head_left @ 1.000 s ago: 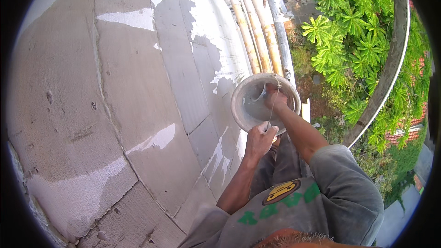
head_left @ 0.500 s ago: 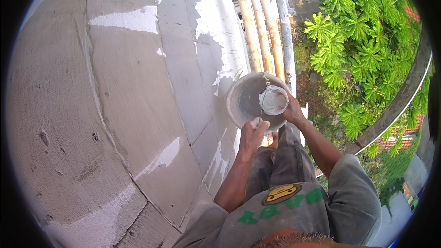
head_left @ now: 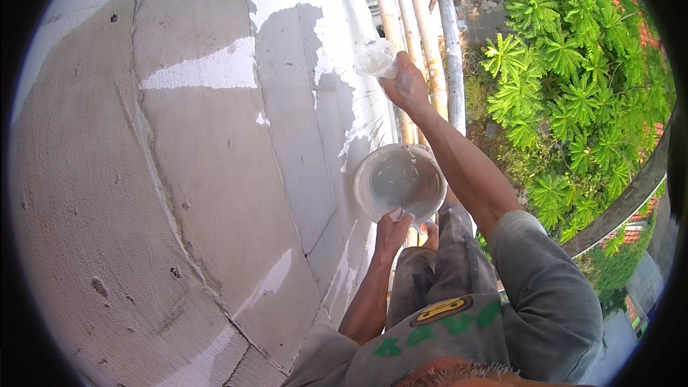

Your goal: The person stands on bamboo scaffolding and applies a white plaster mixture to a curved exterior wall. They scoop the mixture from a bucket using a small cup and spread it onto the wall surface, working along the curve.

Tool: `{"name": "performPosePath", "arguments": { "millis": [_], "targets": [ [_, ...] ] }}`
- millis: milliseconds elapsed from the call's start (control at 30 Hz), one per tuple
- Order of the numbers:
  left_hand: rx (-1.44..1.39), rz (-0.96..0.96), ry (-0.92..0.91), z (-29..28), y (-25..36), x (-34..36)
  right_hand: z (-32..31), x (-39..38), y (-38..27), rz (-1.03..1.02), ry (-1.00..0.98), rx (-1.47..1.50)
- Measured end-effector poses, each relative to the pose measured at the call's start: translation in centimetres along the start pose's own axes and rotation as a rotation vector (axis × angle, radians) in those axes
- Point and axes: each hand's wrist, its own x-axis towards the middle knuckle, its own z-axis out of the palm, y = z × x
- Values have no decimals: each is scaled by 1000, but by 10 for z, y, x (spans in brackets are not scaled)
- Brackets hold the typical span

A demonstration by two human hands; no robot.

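Patchy grey wall (head_left: 204,150), white cup (head_left: 375,59) aimed leftward, long axis near-sideways.

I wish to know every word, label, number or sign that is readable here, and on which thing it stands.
Shirt: green letters across the chest, upside down in this view and creased; described, not copied.
Cup: no readable text shows.
Bucket: no readable text shows.
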Motion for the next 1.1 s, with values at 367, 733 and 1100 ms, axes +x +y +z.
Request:
{"name": "performPosePath", "arguments": {
  "millis": [367, 733, 1100],
  "targets": [
    [63, -115, -10, -2, 7, 5, 38, -26, -35, -153, -106, 230],
    [-11, -76, -13, -3, 1, 22, -34, -80, 109, 92, -65, -1],
    [99, -130, -7, -9, 0, 37, 46, 22, 56, 152, -257, -377]
  ]
}}
